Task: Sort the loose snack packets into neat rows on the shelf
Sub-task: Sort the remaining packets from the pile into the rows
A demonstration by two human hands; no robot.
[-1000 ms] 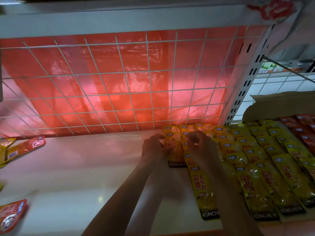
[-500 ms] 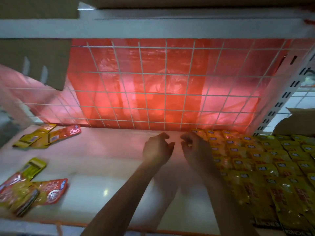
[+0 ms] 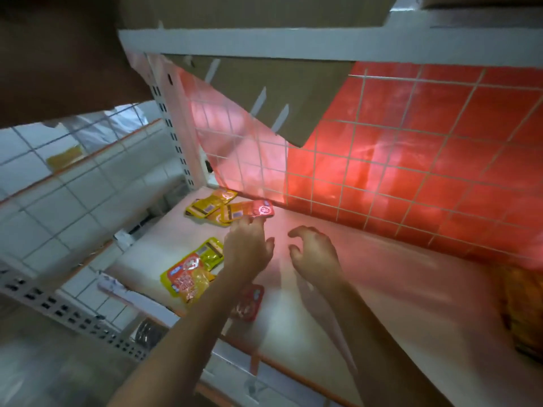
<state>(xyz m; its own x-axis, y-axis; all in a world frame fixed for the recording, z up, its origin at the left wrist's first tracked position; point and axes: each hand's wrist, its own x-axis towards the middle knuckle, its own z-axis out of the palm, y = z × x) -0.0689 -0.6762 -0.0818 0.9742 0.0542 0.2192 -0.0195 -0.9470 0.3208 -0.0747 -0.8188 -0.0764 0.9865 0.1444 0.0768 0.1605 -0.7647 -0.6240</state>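
Nearest, the white shelf [image 3: 382, 295] now carries the loose packets rather than the tidy ones: the view has swung left since a second ago, when both hands were pressed on the yellow rows. Those rows [image 3: 523, 304] are now only a blurred orange-yellow patch at the right edge, well apart from the hands.

A dark red packet [image 3: 248, 304] lies partly under the left forearm, and just beside it an orange packet [image 3: 183, 279] overlaps a yellow-green packet [image 3: 212, 251].

The left hand [image 3: 249, 248] has come across empty, its fingers stretched forward and relaxed; the tips reach the near edge of a red packet [image 3: 262, 208] at the back, though I cannot tell whether they touch it yet. The right hand [image 3: 316, 255] hovers just beside it over bare shelf, fingers loosely curled, holding nothing.

The red packet lies against two yellow packets [image 3: 205, 205], close to the wire grid [image 3: 411, 148] with its red plastic sheet [image 3: 458, 118]. A cardboard flap [image 3: 264, 92] hangs above.

My reading: one row is placed and the next pick-up is starting. Five or so strays are left, so the sorting seems well along but unfinished. The thin, flat packets may need a fingertip slid under an edge.
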